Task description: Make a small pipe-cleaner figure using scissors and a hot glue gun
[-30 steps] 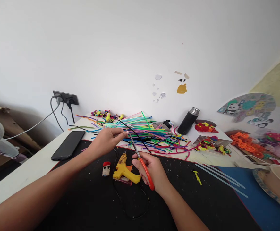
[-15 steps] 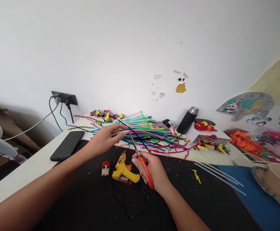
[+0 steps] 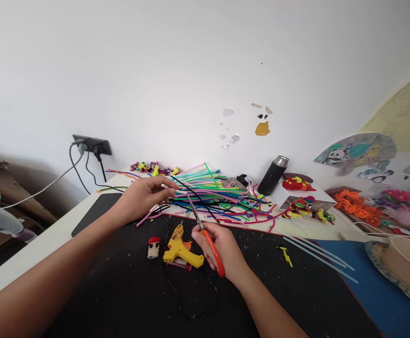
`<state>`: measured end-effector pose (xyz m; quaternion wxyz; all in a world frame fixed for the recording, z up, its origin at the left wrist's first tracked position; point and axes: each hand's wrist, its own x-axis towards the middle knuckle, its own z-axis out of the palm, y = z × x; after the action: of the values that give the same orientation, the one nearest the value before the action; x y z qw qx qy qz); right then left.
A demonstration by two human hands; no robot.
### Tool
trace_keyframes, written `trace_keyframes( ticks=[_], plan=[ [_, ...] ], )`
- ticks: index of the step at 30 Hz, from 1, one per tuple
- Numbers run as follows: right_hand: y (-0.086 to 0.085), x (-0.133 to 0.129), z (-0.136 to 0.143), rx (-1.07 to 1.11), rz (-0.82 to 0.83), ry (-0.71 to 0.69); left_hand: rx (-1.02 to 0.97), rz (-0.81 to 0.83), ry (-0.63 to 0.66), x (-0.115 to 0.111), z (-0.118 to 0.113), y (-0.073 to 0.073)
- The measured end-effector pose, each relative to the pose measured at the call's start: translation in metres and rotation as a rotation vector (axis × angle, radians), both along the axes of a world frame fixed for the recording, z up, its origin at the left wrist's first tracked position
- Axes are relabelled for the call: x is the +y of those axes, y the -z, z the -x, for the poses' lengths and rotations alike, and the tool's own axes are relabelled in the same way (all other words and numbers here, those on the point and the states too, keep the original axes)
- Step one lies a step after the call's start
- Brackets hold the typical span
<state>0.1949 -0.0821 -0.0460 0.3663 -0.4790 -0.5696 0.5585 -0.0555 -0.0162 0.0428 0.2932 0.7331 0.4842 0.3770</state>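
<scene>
My right hand (image 3: 222,246) is closed around the orange handles of a pair of scissors (image 3: 213,251), whose metal blades point up and away toward the pipe cleaners (image 3: 205,190). Left of the blade tips, my left hand (image 3: 148,195) has thumb and fingertips pinched together at the pile's left side; what lies between them is too small to make out. Below the hands, a yellow glue gun (image 3: 181,251) rests on the black mat (image 3: 127,291). Beside it stands a small figure (image 3: 153,248) with a red cap and dark eyes.
A phone (image 3: 94,211) lies at the left. Behind the pile are small colourful figures (image 3: 153,168). A black flask (image 3: 273,176) leans at the back right near a white box (image 3: 306,197). Clear glue sticks (image 3: 322,256) and a yellow piece (image 3: 286,257) lie to the right.
My left hand has moved left, away from the scissor tips, and its fingertips have come closer together. My right hand keeps the scissors in nearly the same place.
</scene>
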Motion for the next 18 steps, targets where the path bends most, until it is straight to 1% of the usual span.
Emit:
trace_keyframes(
  ticks=[3, 6, 9, 11, 13, 15, 18],
  plan=[
    [0.001, 0.001, -0.001, -0.017, -0.004, -0.004, -0.025, -0.002, 0.037, 0.001, 0.002, 0.002],
    [0.002, 0.000, -0.001, -0.036, -0.011, -0.016, 0.026, -0.042, 0.083, 0.001, 0.001, 0.000],
    [0.001, -0.002, -0.001, -0.065, -0.027, -0.030, 0.135, -0.157, 0.153, 0.003, -0.006, -0.010],
    [0.001, -0.003, -0.001, -0.105, -0.058, -0.043, 0.209, -0.248, 0.236, 0.006, -0.014, -0.020],
    [0.003, -0.004, -0.001, -0.144, -0.091, -0.064, 0.281, -0.282, 0.316, 0.009, -0.024, -0.029],
    [0.005, -0.003, -0.002, -0.165, -0.115, -0.082, 0.368, -0.254, 0.371, 0.015, -0.035, -0.036],
    [0.008, -0.002, -0.003, -0.182, -0.140, -0.083, 0.502, -0.122, 0.404, 0.028, -0.049, -0.043]
  ],
)
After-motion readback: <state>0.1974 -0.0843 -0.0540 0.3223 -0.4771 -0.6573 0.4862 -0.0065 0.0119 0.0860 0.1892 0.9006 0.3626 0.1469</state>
